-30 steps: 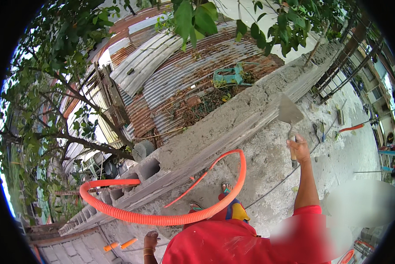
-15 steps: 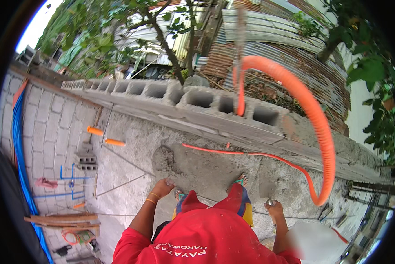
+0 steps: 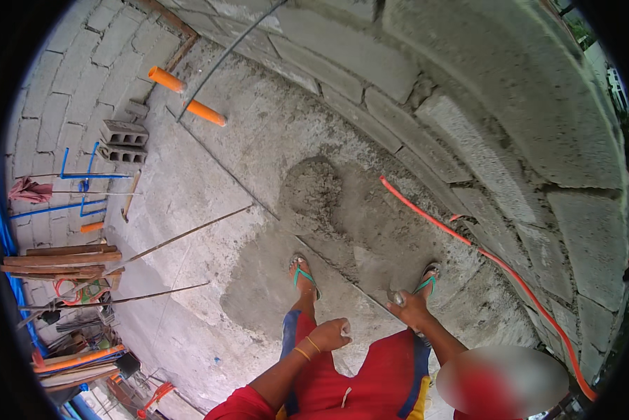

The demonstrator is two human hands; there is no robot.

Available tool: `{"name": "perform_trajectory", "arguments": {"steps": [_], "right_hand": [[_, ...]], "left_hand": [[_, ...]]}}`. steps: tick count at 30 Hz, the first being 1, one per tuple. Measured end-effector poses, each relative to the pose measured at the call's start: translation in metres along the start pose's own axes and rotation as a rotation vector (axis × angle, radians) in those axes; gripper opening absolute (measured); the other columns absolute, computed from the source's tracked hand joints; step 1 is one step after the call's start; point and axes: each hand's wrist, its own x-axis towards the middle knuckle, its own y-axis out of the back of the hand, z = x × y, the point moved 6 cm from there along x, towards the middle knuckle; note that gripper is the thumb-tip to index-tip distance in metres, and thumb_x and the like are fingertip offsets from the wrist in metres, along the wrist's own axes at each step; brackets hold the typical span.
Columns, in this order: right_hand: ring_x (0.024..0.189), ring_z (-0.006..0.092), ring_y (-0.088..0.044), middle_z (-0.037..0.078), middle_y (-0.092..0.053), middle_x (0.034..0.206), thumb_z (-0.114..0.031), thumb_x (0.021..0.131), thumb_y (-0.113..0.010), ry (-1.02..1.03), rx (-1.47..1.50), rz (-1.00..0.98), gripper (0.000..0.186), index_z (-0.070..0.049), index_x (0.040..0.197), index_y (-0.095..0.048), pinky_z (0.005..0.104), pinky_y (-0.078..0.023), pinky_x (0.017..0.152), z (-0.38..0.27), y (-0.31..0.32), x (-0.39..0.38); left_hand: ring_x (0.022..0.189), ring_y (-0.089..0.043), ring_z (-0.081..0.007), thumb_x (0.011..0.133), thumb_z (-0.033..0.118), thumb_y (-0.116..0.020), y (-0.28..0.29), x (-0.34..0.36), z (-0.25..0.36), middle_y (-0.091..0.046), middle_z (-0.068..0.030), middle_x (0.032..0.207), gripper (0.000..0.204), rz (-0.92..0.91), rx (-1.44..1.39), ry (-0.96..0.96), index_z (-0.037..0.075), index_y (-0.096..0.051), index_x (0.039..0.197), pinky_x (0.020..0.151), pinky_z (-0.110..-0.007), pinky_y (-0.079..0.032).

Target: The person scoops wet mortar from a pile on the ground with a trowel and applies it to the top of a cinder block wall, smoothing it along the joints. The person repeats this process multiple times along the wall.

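Note:
My left hand (image 3: 328, 334), with a yellow band at its wrist, hangs closed over my left thigh. Whatever its curled fingers may hold is hidden. Close to my right foot, my right hand (image 3: 414, 311) is closed around something with a rounded grey end (image 3: 397, 297); the rest of it is covered by the fingers. Ahead of my feet a heap of wet grey mortar (image 3: 313, 192) lies on the concrete floor, with a smeared mortar patch beside it. A thin steel bar (image 3: 223, 166) runs across the floor between my sandalled feet.
A hollow-block wall (image 3: 461, 147) rises on the right, with an orange hose (image 3: 433, 220) along it. At left are orange pipes (image 3: 206, 113), hollow blocks (image 3: 123, 142), blue pipes (image 3: 83, 186) and stacked wood (image 3: 62, 260). More steel bars (image 3: 188, 231) cross the floor.
My view has tilted down and turned toward the floor, so the wall top and trees are out of sight. My hands have come closer together, the right now near my right foot.

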Motion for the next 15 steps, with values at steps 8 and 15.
{"name": "perform_trajectory", "arguments": {"steps": [8, 15], "right_hand": [[0.077, 0.0239, -0.069, 0.018, -0.073, 0.102, -0.031, 0.084, -0.089, -0.155, 0.291, -0.464, 0.068, 0.008, 0.134, -0.062, 0.0393, -0.057, 0.065, -0.035, -0.301, 0.305], [0.099, 0.0364, -0.073, 0.029, -0.072, 0.119, -0.035, 0.083, -0.088, -0.252, -0.027, -0.338, 0.073, 0.011, 0.133, -0.062, 0.044, -0.057, 0.086, 0.018, -0.327, 0.346]], "left_hand": [[0.12, -0.064, -0.0415, 0.097, 0.03, -0.07, -0.082, 0.105, -0.132, -0.065, -0.0217, 0.13, 0.043, -0.058, -0.269, 0.132, 0.003, -0.061, 0.13, 0.105, -0.047, -0.051], [0.108, -0.067, -0.0429, 0.095, 0.031, -0.07, -0.07, 0.122, -0.114, -0.064, -0.0219, 0.12, 0.05, -0.003, -0.481, 0.03, 0.003, -0.057, 0.133, 0.09, -0.053, -0.055]]}}
